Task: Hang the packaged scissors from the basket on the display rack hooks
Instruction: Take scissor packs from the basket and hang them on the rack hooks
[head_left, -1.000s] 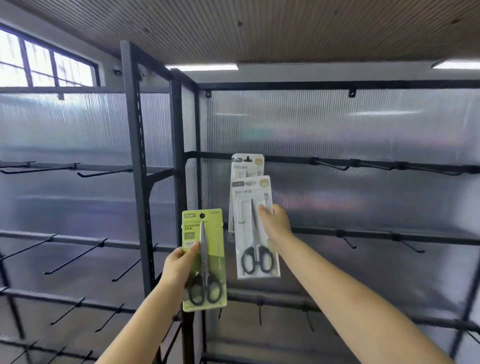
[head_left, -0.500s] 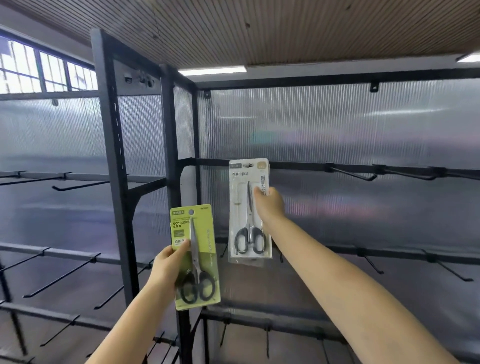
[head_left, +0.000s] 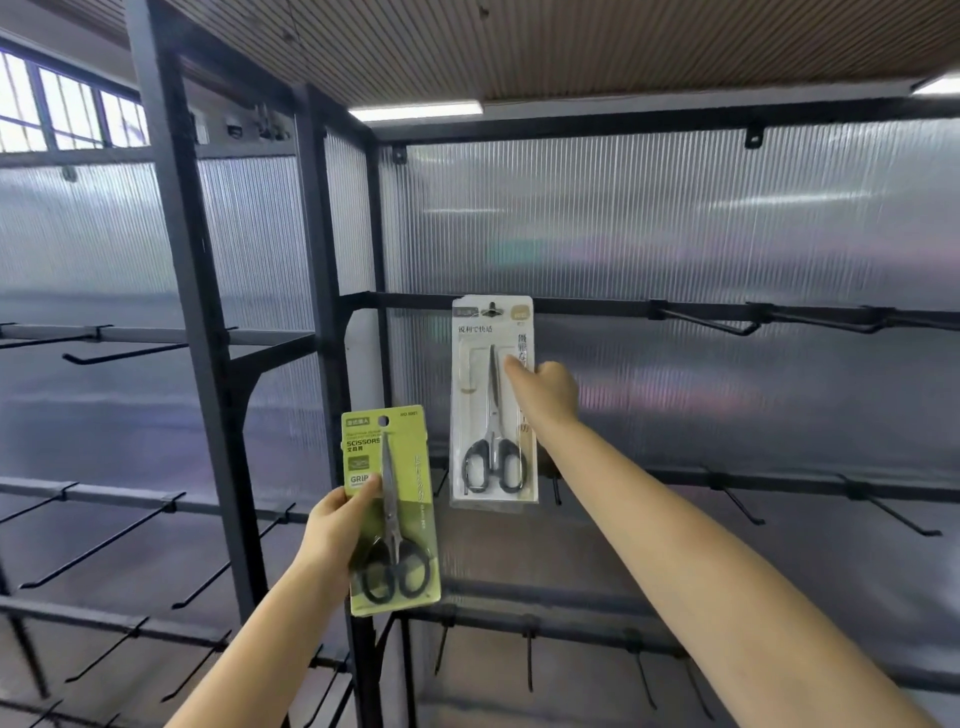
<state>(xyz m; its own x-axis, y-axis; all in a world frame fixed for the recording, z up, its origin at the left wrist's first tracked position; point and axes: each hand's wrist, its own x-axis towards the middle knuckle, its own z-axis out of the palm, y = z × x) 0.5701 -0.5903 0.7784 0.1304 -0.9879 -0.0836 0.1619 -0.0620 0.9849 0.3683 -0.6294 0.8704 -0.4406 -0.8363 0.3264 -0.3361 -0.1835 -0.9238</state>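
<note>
Scissors, white pack (head_left: 493, 400), hang on the top-rail hook (head_left: 492, 310); right hand (head_left: 545, 389) pinches its edge. Left hand (head_left: 337, 525) grips the green pack (head_left: 389, 512) lower left. Seat the hole fully before letting go.

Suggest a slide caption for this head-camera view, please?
Right hand seats a white scissors pack on a rack hook; left hand holds a green pack ready.

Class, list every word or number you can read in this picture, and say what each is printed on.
"SCISSORS": green pack
"GRIP", cut off by the thumb: green pack
"NO 8881", blurred, unsure: green pack, top right
Chinese or Japanese lines: white pack, too blurred to quote
Small print on both packs: unreadable
</note>
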